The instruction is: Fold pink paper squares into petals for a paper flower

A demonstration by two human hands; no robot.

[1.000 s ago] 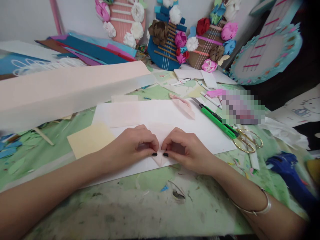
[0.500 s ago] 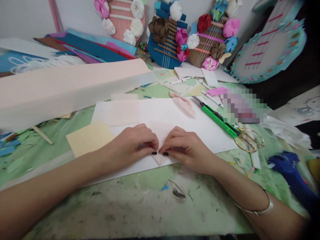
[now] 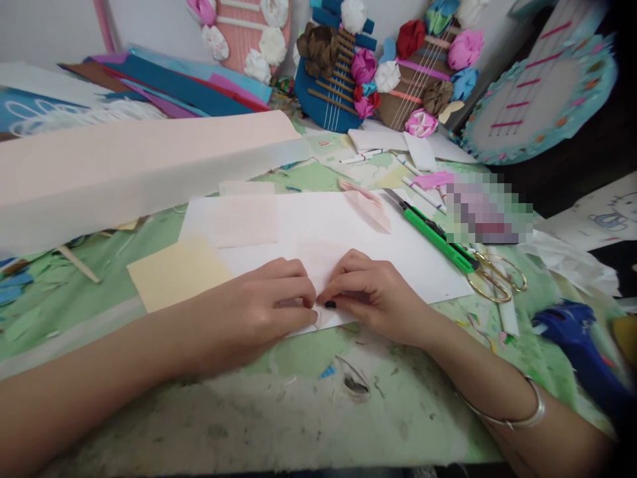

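Thin pale pink paper [image 3: 324, 317] lies over a white sheet [image 3: 293, 219], its near corner folded. My left hand [image 3: 271, 292] pinches this paper from the left, thumb stretched along the near fold. From the right, my right hand [image 3: 373, 292] pinches it with thumb and fingertips, almost touching the left fingers. Much of the fold is covered by my fingers. On the white sheet are also a flat pink paper square [image 3: 246, 216] and a folded pink paper piece [image 3: 367, 207]. A yellow paper [image 3: 174, 272] sits beside my left wrist.
A green cutter knife [image 3: 438, 239] and gold-handled scissors [image 3: 492, 275] lie to the right, near a blue glue gun [image 3: 582, 345]. A large pink paper roll [image 3: 149, 166] spans the back left. Decorated paper guitars [image 3: 328, 86] stand along the wall.
My left hand has turned and shifted slightly nearer, its thumb now reaching further over the near corner of the fold. My right hand stays nearly still.
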